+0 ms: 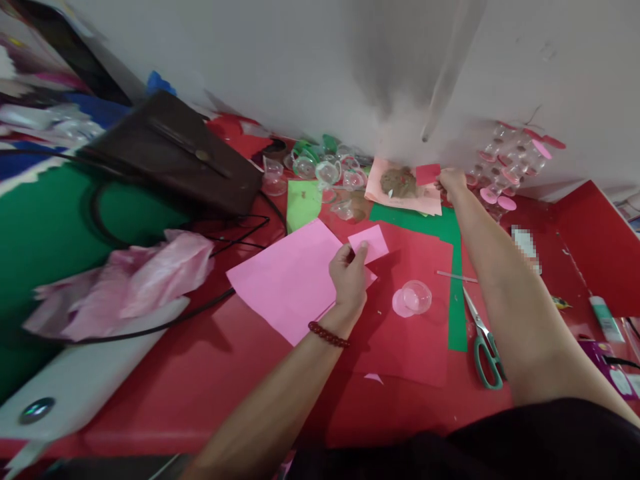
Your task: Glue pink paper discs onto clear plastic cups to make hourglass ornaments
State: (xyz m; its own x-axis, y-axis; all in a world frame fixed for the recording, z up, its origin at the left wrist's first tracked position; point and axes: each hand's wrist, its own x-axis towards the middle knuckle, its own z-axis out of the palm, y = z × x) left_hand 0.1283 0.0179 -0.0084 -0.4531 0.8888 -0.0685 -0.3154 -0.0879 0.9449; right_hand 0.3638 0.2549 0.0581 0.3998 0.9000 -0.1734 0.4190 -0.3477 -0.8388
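Note:
My left hand (pixel 349 277), with a beaded bracelet on its wrist, pinches a small piece of pink paper (pixel 374 244) under the thumb. It hovers by a larger pink sheet (pixel 290 277). My right hand (pixel 451 182) reaches to the back, its fingers closed on the edge of a small red paper piece (pixel 427 175). That piece is beside a brown lump (pixel 399 182) lying on peach-coloured sheets (pixel 374 189). On a large red sheet (pixel 400 353) between my arms are a clear plastic cup (pixel 421 297) and a pink paper disc (pixel 400 303).
Scissors (pixel 484 347) lie under my right forearm. Several clear cups (pixel 327 172) cluster along the wall, and stacked cups with pink discs (pixel 505 163) stand at right. A dark brown bag (pixel 185 153) occupies the left back, near crumpled pink material (pixel 135 280). A glue stick (pixel 606 319) lies far right.

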